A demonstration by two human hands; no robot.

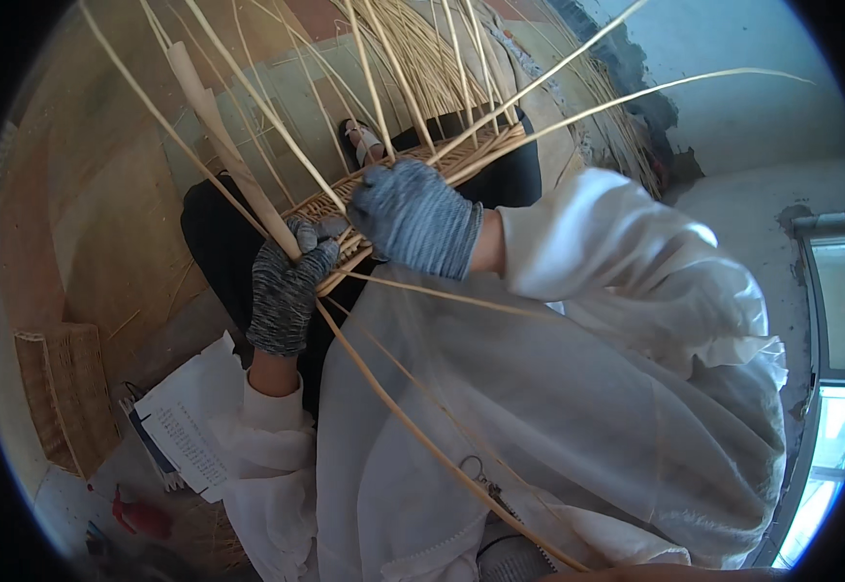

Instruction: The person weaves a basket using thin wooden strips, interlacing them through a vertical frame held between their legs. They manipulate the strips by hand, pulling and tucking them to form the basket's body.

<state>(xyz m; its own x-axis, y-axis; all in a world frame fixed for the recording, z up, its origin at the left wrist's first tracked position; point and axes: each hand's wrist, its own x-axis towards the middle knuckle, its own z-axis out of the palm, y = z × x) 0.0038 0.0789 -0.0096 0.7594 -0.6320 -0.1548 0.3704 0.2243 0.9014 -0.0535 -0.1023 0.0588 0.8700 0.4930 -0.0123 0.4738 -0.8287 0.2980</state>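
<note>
A partly woven wicker piece [488, 142] lies across my lap, with several pale rods standing up from its far side. My left hand [291, 281], in a grey knitted glove, is closed on the near left corner of the weave, beside a thicker brown stick [259, 199]. Just to the right, my right hand [417, 218], also gloved, is curled over the woven edge. Its fingertips are hidden, so what they pinch cannot be made out. One long wicker rod [393, 403] runs from the corner down across my white clothing; a thinner strand [442, 293] trails right beneath my right hand.
Beyond my knees, a heap of loose rods [432, 73] covers the floor. At left stand a finished-looking woven basket [65, 393], a written paper sheet [185, 422] and a red object [141, 514]. A bare wall [752, 136] and a window [839, 301] are at right.
</note>
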